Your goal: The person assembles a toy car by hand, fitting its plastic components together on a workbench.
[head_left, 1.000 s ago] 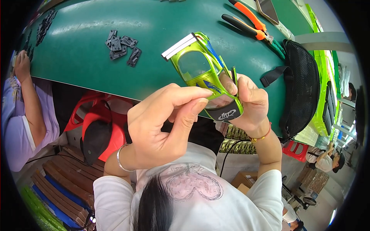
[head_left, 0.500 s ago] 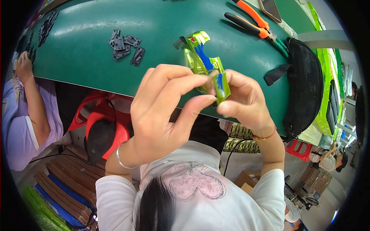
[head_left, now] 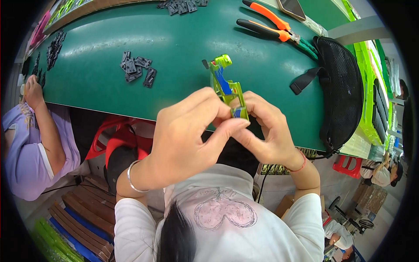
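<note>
Both my hands meet at a shiny green plastic shell with a blue stripe (head_left: 223, 82), which looks like a toy car body. It is held above the near edge of the table, its far end pointing away and a small dark piece (head_left: 205, 64) sticking out at its far left. My left hand (head_left: 187, 133) pinches the near end, thumb and fingers closed. From the other side, my right hand (head_left: 268, 131) closes on the same end, its fingers behind the shell. The fingertips hide what lies between them.
On the green table (head_left: 174, 65) lie a pile of small dark plastic parts (head_left: 137, 69) and more parts (head_left: 183, 6) at the far edge. Orange-and-black pliers (head_left: 270, 26) and a black mesh pouch (head_left: 342, 91) lie right. Far left, a co-worker's hand (head_left: 33, 92) touches dark parts.
The shell and my hands sit slightly lower and closer together, with my right thumb now near my left. The whole view has shifted, bringing the far dark parts into sight.
</note>
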Available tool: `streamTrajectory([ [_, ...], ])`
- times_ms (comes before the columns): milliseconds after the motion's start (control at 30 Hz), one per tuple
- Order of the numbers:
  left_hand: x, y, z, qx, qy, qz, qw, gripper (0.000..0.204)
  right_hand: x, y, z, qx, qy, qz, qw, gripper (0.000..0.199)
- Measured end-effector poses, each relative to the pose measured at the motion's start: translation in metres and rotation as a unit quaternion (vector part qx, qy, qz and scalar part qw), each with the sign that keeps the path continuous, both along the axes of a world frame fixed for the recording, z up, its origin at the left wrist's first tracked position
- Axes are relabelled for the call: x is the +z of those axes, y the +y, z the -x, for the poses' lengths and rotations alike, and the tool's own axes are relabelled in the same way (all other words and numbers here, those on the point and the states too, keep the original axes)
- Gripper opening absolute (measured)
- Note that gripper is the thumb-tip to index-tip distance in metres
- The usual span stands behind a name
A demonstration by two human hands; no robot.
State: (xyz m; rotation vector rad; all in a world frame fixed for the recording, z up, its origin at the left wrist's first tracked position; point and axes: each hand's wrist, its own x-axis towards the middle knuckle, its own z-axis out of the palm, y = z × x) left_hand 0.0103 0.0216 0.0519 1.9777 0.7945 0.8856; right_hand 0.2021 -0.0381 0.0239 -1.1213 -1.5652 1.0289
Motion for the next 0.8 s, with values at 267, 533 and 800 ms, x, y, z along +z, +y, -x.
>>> streamTrajectory([
  [267,-0.022,-0.013,0.027,-0.069,-0.013,-0.198,0.978,0.030,0.001,-0.018,0.015,-0.054,-0.197,-0.194,0.960,0.040],
  [533,0.029,0.024,0.008,0.044,0.016,-0.246,0.968,0.014,0.012,-0.032,-0.017,-0.073,0.172,0.064,0.980,0.023],
  [800,0.039,0.140,-0.115,-0.188,0.400,-0.385,0.810,0.061,0.005,-0.054,-0.036,-0.166,0.380,0.077,0.907,0.025],
])
